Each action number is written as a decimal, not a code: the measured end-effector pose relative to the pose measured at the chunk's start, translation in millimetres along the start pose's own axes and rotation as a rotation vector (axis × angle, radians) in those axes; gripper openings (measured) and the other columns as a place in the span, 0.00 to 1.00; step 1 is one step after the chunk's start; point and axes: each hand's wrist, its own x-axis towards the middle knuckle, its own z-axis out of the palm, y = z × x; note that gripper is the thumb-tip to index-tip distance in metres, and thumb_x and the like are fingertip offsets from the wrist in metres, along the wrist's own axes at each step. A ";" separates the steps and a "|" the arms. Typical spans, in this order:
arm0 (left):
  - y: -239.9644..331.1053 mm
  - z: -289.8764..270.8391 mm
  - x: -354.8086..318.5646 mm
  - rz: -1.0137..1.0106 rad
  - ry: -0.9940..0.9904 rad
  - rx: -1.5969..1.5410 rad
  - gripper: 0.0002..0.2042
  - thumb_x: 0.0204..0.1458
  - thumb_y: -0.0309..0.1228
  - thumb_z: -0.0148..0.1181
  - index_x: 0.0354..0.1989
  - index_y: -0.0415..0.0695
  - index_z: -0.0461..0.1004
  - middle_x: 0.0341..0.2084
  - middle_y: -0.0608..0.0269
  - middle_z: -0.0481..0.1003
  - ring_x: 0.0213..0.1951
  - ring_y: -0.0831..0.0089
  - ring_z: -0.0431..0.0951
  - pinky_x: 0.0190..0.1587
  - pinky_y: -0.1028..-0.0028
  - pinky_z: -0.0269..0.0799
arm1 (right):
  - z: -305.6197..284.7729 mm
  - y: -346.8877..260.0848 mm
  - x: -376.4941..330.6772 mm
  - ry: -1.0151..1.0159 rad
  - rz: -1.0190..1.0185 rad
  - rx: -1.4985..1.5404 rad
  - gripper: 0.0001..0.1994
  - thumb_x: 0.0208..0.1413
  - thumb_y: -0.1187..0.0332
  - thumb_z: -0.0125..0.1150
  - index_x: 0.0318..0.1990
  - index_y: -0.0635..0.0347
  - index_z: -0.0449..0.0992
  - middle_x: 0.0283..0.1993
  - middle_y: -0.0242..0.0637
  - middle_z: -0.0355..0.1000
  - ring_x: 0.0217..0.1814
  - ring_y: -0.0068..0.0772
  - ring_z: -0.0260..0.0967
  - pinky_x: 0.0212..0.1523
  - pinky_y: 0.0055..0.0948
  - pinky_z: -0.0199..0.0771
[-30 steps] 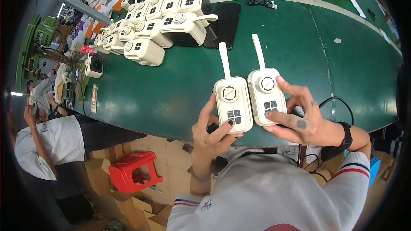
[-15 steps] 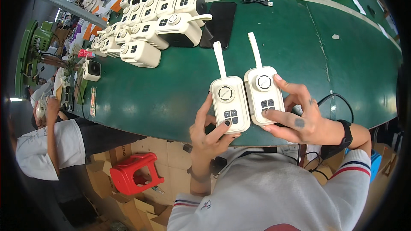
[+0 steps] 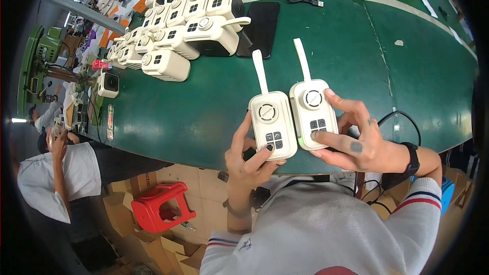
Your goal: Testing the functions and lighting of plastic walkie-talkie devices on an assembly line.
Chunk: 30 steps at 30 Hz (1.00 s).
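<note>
I hold two cream-white handheld radios side by side over the near edge of the green table. My left hand grips the left radio from below, thumb on its dark button pad. My right hand grips the right radio, thumb on its buttons and a finger near its round knob. Each radio has a long white antenna pointing away from me. A black band sits on my right wrist.
Several identical cream radios lie in rows at the far left of the table, next to a black phone. A black cable runs by my right hand. A seated person is at the left; a red stool stands below.
Both radios have shifted slightly in my hands. The person at the left has moved their arms.
</note>
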 end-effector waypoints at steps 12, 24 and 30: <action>0.8 0.0 -0.2 -0.008 -0.004 -0.009 0.19 0.40 0.38 0.72 0.39 0.53 0.70 0.52 0.28 0.66 0.21 0.74 0.77 0.19 0.80 0.71 | -1.2 -2.9 0.2 -0.003 0.025 0.006 0.13 0.45 0.63 0.70 0.40 0.50 0.81 0.57 0.57 0.62 0.21 0.21 0.66 0.17 0.19 0.69; 1.1 -1.1 -0.3 -0.016 -0.009 -0.009 0.17 0.40 0.38 0.72 0.36 0.52 0.71 0.52 0.27 0.66 0.21 0.75 0.76 0.19 0.82 0.70 | -3.4 -5.2 -1.5 -0.023 0.027 -0.007 0.16 0.44 0.61 0.71 0.42 0.52 0.81 0.31 0.35 0.55 0.21 0.21 0.56 0.12 0.18 0.57; 1.2 0.0 -0.7 -0.019 0.004 -0.014 0.18 0.41 0.39 0.71 0.39 0.52 0.70 0.52 0.27 0.66 0.21 0.75 0.76 0.19 0.82 0.69 | -5.0 -5.3 0.1 -0.051 -0.006 -0.048 0.16 0.44 0.61 0.70 0.42 0.53 0.81 0.27 0.32 0.51 0.19 0.19 0.52 0.11 0.19 0.55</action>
